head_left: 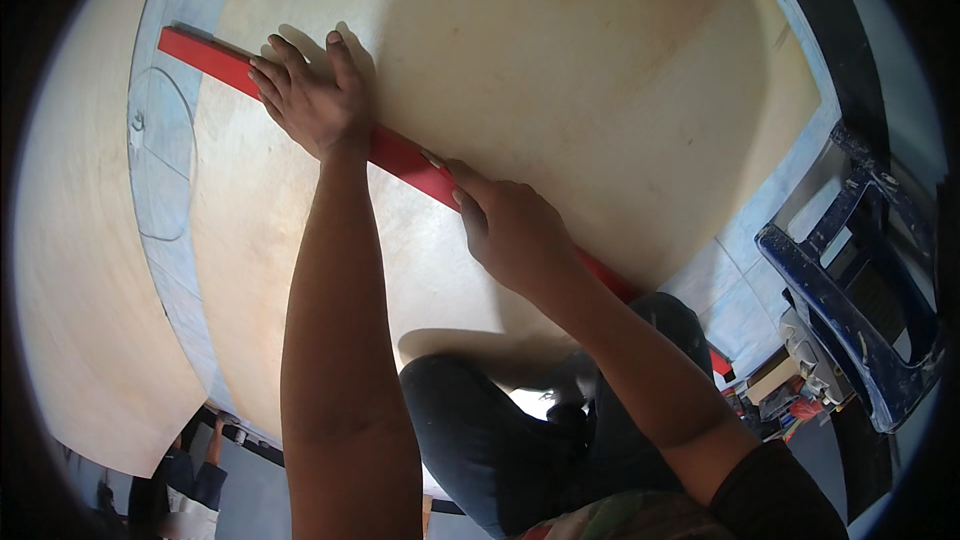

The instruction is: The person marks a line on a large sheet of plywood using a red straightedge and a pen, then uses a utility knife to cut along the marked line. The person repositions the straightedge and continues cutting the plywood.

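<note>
A long red straightedge lies diagonally across a large pale plywood sheet, from upper left toward lower right. My left hand presses flat on its upper part, fingers spread. My right hand sits lower along the straightedge, holding a thin pencil-like tool whose tip touches the sheet beside the red edge. My knee in dark trousers rests at the sheet's near edge.
A second plywood sheet lies at the left, over a light blue tiled floor. A paint-stained blue plastic chair stands at the right, with small clutter below it. Another person's legs show at the lower left.
</note>
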The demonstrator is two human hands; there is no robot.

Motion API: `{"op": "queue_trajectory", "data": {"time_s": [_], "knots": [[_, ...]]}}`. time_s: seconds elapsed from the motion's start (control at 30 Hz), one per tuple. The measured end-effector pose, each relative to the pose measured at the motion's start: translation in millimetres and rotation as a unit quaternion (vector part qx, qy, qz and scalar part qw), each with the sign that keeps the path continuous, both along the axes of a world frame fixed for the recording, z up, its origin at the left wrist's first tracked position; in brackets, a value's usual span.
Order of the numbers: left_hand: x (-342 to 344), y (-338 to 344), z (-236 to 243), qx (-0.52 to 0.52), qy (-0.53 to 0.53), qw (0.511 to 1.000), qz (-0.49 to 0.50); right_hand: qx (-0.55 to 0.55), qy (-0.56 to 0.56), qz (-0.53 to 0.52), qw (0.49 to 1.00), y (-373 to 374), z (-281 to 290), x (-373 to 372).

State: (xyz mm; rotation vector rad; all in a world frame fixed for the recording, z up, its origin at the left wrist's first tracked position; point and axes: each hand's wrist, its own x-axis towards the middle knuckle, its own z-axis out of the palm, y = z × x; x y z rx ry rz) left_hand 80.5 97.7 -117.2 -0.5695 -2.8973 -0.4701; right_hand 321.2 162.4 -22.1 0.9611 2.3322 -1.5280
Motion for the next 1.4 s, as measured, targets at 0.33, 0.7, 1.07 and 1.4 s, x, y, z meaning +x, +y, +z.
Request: {"op": "queue_trajectory", "data": {"time_s": [0.33, 0.7, 1.07, 1.4], "knots": [[-3, -1, -3, 0.0, 0.0, 1.0, 0.006, -0.016, -0.066, 0.038, 0.997, 10, 12, 34], [-6, -6, -11, -0.001, 0.034, 0.999, -0.013, -0.026, -0.059, 0.013, 0.998, 12, 12, 76], [-10, -9, -17, -0.017, 0.052, 0.998, -0.016, -0.014, -0.048, 0.014, 0.999, 9, 8, 84], [1, -2, 1, 0.033, 0.009, 0.999, 0.026, 0.005, -0.055, 0.025, 0.998, 8, 7, 87]]}}
